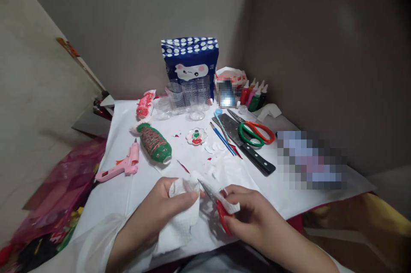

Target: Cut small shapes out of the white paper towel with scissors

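Beyond the scissors (220,209), a palette (189,137) holds red and green, probably paint (197,140).

Behind the paper (180,217), glue gun (131,159) lies left, cleaver (252,156) right.

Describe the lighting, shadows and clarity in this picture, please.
Head view: dim light, with the dark grey wall at right gloomiest; head view: soft shadow on the white tablecloth beneath the red-handled metal scissors; head view: coarse pixel blocks mask two patches, one beside the coloured plastic squeeze bottles.
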`<state>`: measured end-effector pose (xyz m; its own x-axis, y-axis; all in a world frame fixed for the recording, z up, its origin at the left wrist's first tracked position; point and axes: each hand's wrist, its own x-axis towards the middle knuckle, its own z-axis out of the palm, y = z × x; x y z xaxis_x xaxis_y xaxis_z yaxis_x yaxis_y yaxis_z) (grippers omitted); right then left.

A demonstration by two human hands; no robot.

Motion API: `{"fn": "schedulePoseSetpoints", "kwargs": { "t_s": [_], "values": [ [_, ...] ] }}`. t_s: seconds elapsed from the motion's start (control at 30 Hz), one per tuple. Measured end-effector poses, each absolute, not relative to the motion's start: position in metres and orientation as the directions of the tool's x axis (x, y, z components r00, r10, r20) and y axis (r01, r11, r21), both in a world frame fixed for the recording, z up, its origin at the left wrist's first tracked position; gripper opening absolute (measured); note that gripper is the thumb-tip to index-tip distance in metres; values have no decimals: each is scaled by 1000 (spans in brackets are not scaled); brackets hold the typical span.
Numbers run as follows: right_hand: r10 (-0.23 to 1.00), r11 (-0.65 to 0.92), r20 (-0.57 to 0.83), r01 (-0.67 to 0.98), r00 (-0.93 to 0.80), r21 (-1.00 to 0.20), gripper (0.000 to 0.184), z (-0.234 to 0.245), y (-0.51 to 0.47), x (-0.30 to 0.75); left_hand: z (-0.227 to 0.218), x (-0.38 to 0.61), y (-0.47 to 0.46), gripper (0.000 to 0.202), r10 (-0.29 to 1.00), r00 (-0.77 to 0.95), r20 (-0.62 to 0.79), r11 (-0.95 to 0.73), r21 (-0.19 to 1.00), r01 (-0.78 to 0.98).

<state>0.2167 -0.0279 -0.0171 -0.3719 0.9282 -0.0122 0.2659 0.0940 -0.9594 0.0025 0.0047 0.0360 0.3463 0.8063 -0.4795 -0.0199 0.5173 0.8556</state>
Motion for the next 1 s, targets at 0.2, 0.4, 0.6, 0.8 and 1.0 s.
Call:
{"fn": "schedulePoseSetpoints", "kwargs": {
  "t_s": [0.2, 0.4, 0.6, 0.8, 1.0],
  "values": [
    [726, -399, -408, 144, -553, -906, 15, -20, -37, 219, 37, -1, 2, 17, 795, 366, -483, 553, 825, -113],
    [593, -523, -411, 56, -692, -850, 26, -15, -36, 213, 42, -1, 1, 15, 771, 363, -523, 609, 773, -179],
    [535, -550, -434, 91, -725, -830, 42, -18, -44, 210, 42, -4, 2, 17, 760, 424, -493, 587, 801, -120],
    [522, -457, -320, 58, -791, -888, 56, -21, -43, 212, 40, -7, 5, 29, 762, 427, -487, 562, 825, -62],
    [471, -437, -345, 125, -812, -891, 62, -7, -47, 222, 39, -6, 7, 28, 788, 385, -481, 544, 837, -67]
  ]
}}
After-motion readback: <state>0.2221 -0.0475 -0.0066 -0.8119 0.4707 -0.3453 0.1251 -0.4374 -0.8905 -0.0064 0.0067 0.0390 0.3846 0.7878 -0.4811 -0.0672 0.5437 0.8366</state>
